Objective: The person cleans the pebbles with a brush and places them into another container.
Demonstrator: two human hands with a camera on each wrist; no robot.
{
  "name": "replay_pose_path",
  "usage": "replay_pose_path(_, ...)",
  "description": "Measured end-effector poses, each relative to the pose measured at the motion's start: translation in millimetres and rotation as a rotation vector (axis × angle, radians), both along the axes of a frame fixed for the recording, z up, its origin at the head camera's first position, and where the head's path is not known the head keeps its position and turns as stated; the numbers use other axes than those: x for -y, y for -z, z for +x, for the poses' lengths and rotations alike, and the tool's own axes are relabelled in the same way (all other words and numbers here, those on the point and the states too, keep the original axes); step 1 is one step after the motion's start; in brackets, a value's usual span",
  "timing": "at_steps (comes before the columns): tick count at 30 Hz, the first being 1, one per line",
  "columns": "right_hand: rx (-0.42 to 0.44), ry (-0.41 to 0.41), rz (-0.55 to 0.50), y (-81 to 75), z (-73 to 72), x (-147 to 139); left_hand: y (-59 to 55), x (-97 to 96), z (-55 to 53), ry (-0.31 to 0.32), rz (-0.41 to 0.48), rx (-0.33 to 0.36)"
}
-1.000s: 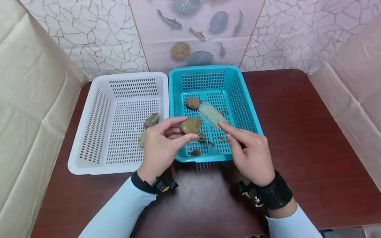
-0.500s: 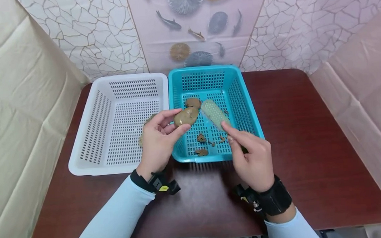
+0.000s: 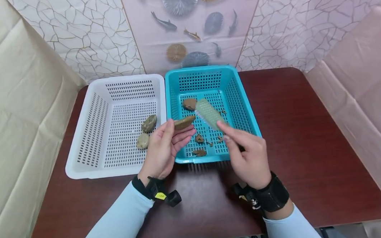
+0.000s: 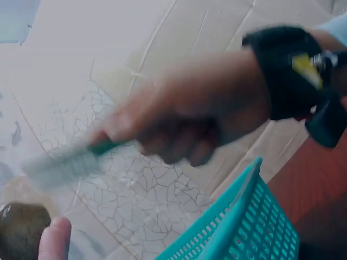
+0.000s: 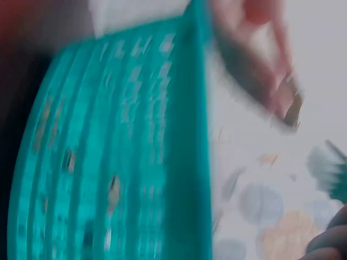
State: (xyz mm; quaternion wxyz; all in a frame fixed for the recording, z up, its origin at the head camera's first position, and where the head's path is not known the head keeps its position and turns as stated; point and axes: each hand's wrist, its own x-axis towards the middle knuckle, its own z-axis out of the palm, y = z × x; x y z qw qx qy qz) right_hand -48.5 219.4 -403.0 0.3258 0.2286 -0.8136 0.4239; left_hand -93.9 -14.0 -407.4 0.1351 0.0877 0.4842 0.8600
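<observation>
In the head view my left hand (image 3: 160,151) holds a flat olive-brown stone (image 3: 184,123) over the blue basket (image 3: 238,105), its thin edge facing up. My right hand (image 3: 249,155) grips a pale green scrubbing brush (image 3: 208,113), index finger stretched along its back. The brush's bristles face the stone, close to its right end. The left wrist view has the wet stone (image 4: 21,233) at the lower left under the blurred brush (image 4: 65,169). On the basket floor lie a brown stone (image 3: 189,104) and several brown crumbs of dirt (image 3: 199,138).
Left of the blue basket stands a white basket (image 3: 86,171) with a grey-green stone (image 3: 149,123) and a paler stone (image 3: 142,141) in it. Both rest on a dark red table (image 3: 303,145), with a patterned cloth (image 3: 192,36) behind.
My left hand has turned the stone from its broad face to its edge, uncovering the two stones in the white basket. The brush moved slightly left, staying beside the stone.
</observation>
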Motion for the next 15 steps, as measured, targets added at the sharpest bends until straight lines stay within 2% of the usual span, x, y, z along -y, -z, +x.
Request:
replay_pose_path(3,-0.022,-0.074,0.007,3.5,0.5,9.8,-2.6,-1.6,-0.8,0.017,-0.012,-0.002)
replay_pose_path(6,0.039,-0.039,0.031,5.6,-0.3,13.1,-5.6,-2.9,-0.5,0.049,0.003,0.024)
replay_pose_path(8,0.082,0.005,0.035,5.7,-0.2,11.6,-6.8,-3.2,-0.2,0.055,0.023,0.052)
replay_pose_path(10,0.097,0.016,0.021,5.1,0.5,10.6,-7.3,-3.2,-0.1,0.045,0.036,0.071)
replay_pose_path(15,0.016,-0.096,0.015,6.6,0.8,16.1,-8.7,-4.2,1.4,0.051,0.053,0.045)
